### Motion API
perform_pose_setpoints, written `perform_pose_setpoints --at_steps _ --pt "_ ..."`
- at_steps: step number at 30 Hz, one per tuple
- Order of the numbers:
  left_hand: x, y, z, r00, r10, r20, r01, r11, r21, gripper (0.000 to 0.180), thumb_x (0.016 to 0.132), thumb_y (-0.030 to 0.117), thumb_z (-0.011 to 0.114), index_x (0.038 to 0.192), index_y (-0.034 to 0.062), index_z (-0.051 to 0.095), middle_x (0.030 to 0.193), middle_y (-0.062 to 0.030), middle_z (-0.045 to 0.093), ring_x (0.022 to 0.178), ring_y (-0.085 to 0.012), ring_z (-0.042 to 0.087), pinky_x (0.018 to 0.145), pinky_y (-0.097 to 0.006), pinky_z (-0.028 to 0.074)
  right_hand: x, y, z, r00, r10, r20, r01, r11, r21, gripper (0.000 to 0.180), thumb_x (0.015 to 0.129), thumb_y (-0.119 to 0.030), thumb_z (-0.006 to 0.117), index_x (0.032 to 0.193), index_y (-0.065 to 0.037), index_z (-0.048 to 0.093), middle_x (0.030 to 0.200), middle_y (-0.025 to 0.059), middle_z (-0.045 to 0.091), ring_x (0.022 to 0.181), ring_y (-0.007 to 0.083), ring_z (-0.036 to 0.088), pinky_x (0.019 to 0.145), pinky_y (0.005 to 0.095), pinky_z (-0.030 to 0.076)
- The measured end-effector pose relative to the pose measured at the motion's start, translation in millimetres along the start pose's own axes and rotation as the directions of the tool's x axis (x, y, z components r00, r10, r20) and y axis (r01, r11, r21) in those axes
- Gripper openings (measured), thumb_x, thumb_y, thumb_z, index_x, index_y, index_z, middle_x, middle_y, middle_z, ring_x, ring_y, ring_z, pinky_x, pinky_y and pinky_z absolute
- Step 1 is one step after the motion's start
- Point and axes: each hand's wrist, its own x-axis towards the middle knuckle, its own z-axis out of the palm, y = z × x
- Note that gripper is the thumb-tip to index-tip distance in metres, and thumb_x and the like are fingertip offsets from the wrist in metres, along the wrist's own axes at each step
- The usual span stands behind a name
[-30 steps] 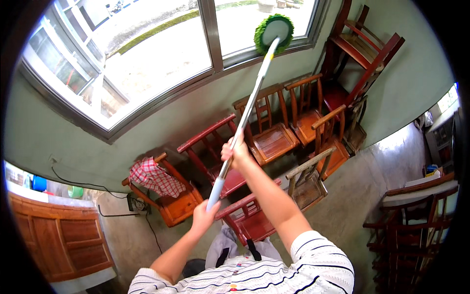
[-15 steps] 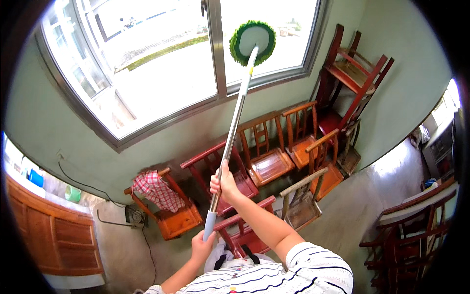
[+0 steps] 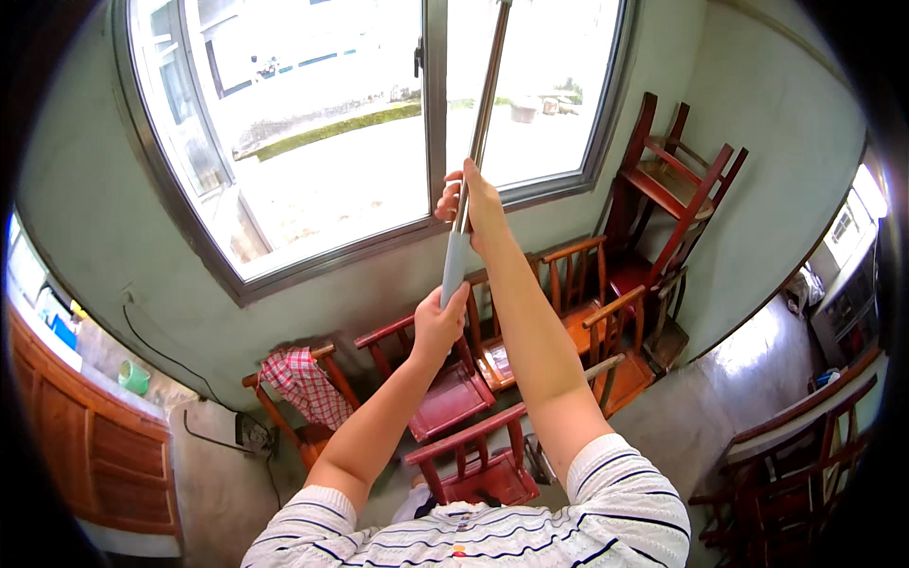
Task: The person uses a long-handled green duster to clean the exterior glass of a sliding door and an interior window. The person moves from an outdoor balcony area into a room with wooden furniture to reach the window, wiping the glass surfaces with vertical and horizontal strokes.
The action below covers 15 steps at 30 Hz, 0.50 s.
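Both my hands are raised on the long metal pole of a mop [image 3: 488, 109], which slants up past the top edge of the view; its head is out of sight. My left hand [image 3: 439, 325] wraps around the lower end of the pale blue-grey grip. Higher up, my right hand [image 3: 482, 206] has its fingers curled around the bare metal just above that grip. Behind the pole stands a grey-framed sliding window [image 3: 436, 104], and the pole runs across its right-hand pane.
Several wooden chairs line the wall, among them a red one [image 3: 453, 402] and one draped with a checked cloth [image 3: 305, 383]. Stacked chairs [image 3: 672, 185] fill the right corner. A wooden door [image 3: 95, 440] and a black cable [image 3: 170, 358] are at left; more dark chairs [image 3: 795, 483] stand right.
Both hands have risen with the mop, pushing its pole up and forward. The green, fringed round head has gone from the right pane to beyond the top edge.
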Motion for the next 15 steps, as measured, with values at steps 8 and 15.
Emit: perform_pose_setpoints --at_steps 8,15 --pt "-31 -33 -20 0.987 -0.149 -0.063 0.148 0.989 -0.027 0.022 0.091 0.027 0.063 0.084 0.0098 0.051 0.061 0.0056 0.043 0.043 -0.0029 0.037 0.037 -0.021 0.027 -35 53 -23 0.988 0.155 -0.023 -0.155 0.988 -0.002 0.049 0.092 -0.059 0.044 0.078 -0.011 0.041 0.05 0.0001 0.036 0.038 0.012 0.037 0.038 0.0272 0.035" --pt "-105 -101 -49 0.977 -0.135 -0.167 0.174 0.953 0.247 0.024 0.091 0.027 0.063 0.077 0.0095 0.052 0.058 0.0063 0.044 0.044 -0.0038 0.039 0.039 -0.022 0.029 -120 121 -58 0.933 0.339 -0.12 -0.328 0.939 0.101 0.053 0.092 -0.062 0.039 0.078 -0.012 0.04 0.05 -0.0003 0.034 0.038 0.0114 0.035 0.038 0.0275 0.033"
